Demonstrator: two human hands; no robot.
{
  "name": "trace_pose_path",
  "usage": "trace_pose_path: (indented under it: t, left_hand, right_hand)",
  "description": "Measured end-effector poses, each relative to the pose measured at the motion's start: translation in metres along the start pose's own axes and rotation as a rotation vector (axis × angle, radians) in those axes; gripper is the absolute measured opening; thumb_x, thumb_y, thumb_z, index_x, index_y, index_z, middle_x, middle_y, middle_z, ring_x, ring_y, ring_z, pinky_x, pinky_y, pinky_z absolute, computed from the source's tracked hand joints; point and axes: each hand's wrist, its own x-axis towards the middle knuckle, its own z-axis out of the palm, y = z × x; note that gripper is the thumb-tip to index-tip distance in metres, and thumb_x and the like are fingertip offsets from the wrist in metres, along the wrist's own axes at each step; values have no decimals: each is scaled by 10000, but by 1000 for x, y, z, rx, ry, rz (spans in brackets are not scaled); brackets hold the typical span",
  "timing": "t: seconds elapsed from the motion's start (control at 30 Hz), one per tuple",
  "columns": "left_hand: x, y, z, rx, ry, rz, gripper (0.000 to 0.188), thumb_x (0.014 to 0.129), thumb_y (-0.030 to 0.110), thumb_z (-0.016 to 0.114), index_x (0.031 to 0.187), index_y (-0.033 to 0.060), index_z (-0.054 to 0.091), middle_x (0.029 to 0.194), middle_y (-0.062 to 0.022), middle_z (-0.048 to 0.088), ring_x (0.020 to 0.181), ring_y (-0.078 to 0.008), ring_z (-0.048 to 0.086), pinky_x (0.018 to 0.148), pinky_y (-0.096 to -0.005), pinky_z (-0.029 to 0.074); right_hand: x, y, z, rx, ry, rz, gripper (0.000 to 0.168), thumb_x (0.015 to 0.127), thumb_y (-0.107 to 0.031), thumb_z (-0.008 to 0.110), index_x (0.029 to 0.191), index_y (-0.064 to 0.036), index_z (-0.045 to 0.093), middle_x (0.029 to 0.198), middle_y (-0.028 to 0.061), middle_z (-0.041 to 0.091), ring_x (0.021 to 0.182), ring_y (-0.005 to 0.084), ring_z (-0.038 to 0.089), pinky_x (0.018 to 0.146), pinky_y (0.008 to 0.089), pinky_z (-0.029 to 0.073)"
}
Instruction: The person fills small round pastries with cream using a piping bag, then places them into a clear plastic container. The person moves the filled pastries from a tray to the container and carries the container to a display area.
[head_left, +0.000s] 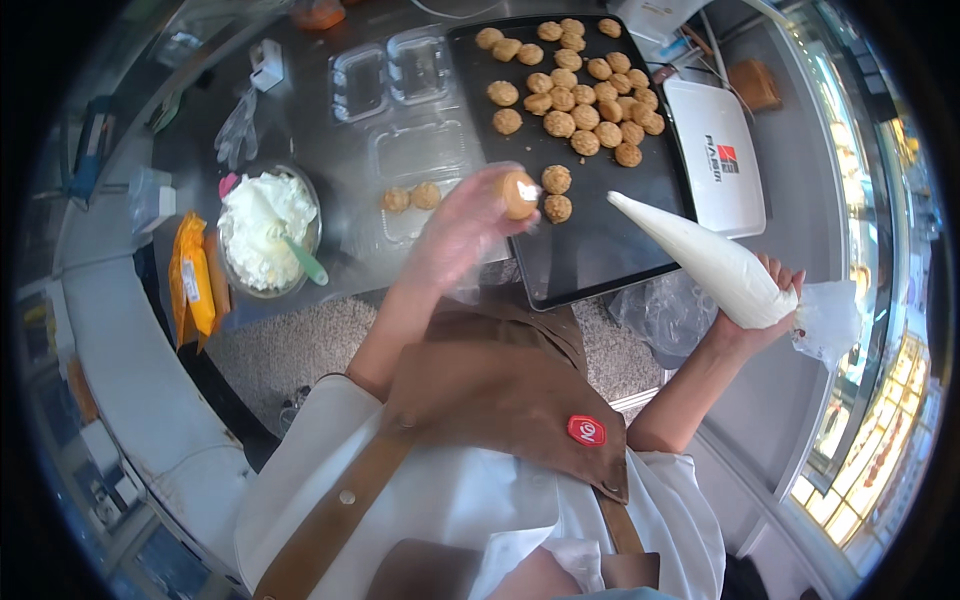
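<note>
My left hand (466, 217), in a thin clear plastic glove, holds a round choux puff (517, 196) above the near left edge of a black baking tray (607, 247). A white patch shows on the puff's smooth side; it could be cream. My bare right hand (765, 304) grips the twisted upper end of a filled white piping bag (694, 255), its tip pointing towards the tray's middle. Two crackled choux puffs (556, 193) lie on the tray beside my left hand. Several more puffs (585, 116) cluster towards the tray's far end.
Two puffs (411, 197) sit in an open clear plastic clamshell box (420, 150); another clamshell box (390, 75) lies behind. At left stand a bowl of white cream (266, 225) with a green spatula (306, 261) and an orange packet (193, 277). A white tray (716, 157) adjoins the baking tray.
</note>
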Motion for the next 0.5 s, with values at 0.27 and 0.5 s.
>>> trace_pose_path:
  t: [0.27,0.5]
  left_hand:
    - [7,-54,-117,1401,486,343,418,742,39,703,1134,55,559,1124,-105,564,1029,-225,565,901,-338,473]
    - [20,-58,-139,1782,316,445,468,655,24,699,1104,101,589,1130,-126,560,1122,-327,497,973,-434,394]
  right_hand:
    - [-9,25,-12,-83,238,71,382,972,-276,453,633,-112,395,597,19,386,632,167,407,670,333,420]
    - [-9,30,-19,-70,174,104,376,973,-288,457,643,-111,429,609,28,435,645,176,454,697,342,439]
